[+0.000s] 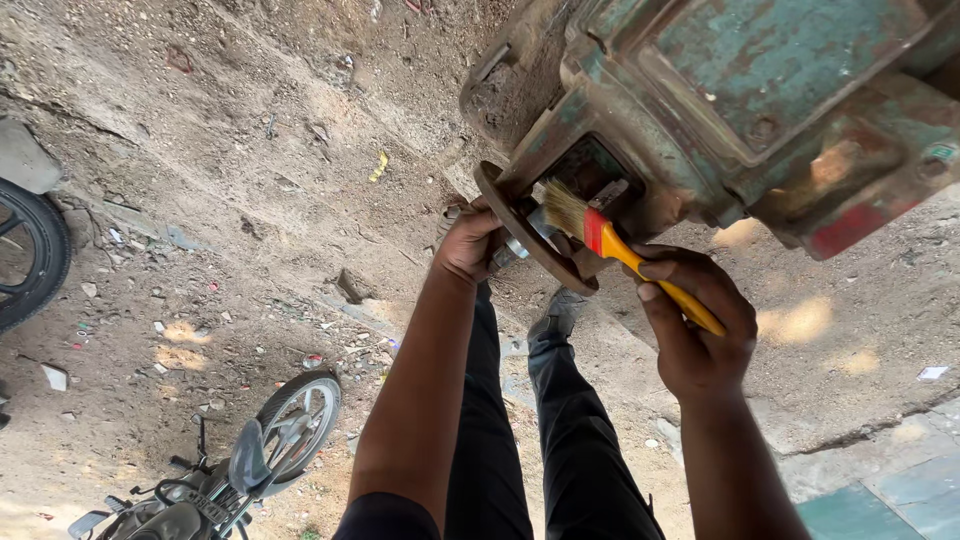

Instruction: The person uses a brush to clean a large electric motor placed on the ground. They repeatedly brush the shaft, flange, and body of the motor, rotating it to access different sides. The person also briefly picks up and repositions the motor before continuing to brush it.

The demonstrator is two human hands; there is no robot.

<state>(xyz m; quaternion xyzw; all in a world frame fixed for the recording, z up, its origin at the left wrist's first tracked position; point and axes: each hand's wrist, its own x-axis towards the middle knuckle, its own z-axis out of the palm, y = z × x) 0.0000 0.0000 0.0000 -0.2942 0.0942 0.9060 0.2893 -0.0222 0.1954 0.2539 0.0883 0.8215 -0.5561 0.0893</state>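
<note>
**Operator:** Grip status, left to right. Left hand: fingers curled over the rim of the rusty round flange at the lower left corner of the green machine housing, pressed together on that rim. Right hand: fingers wrapped around the yellow handle of the paintbrush, thumb on top.

**Checker:** Brush orientation?

**Operator:** Long axis runs diagonally, from the handle end inside the right hand up and to the left. Red band, then pale bristles, lead away from the grip. Bristles lie at the dark rectangular opening in the housing, just above the flange; actual contact cannot be confirmed.

**Checker:** Which hand is nearer the opening?

**Operator:** Left hand is just beside it, on the flange edge. Right hand sits lower and to the right, reaching it only through the brush length.

**Checker:** Surroundings?

**Operator:** Dirt ground below; a motorcycle stands at bottom left, well apart.
</note>
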